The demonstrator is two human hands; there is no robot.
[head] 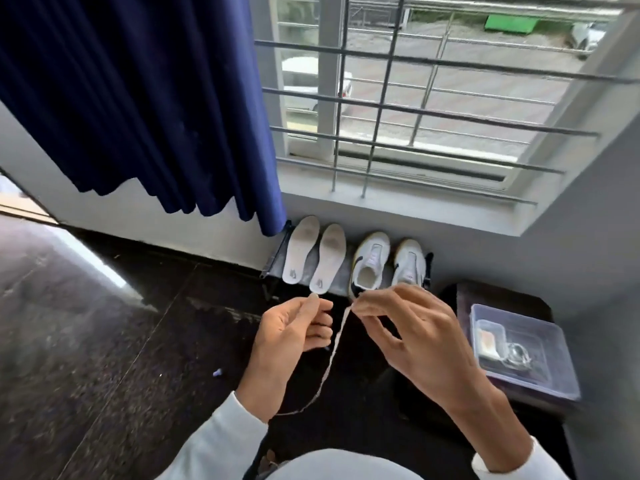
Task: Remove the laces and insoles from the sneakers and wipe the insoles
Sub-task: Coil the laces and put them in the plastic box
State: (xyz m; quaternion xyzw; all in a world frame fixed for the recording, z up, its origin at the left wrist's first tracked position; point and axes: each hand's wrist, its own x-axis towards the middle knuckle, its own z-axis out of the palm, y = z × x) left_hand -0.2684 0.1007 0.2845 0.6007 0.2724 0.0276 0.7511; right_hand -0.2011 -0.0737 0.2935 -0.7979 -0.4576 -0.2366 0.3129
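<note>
At centre frame, the right hand [412, 336] pinches a white lace [331, 358] between thumb and forefinger, and the left hand [287, 336] has its grip closed on what looks like the lace's other end, a pale tip showing above its fingers. From the right pinch the lace hangs down and curves toward the lower left, ending near the left sleeve [221, 441]. Just above the hands, two white insoles [313, 258] lie side by side on a low dark rack [273, 261] against the wall, and to their right stand the two sneakers [388, 265], their eyelets apparently bare. At right, a clear lidded box [526, 351] sits on a dark stool [502, 296]; what it holds is blurred. A blue curtain [138, 98] fills the upper left, a barred window [415, 98] the upper right. By my reading, the unlacing and insole removal are done, and the lace in hand is being straightened or gathered. The next move would be to set it down and find a cloth or wipe, none of which is plainly visible, then take up an insole for wiping.
</note>
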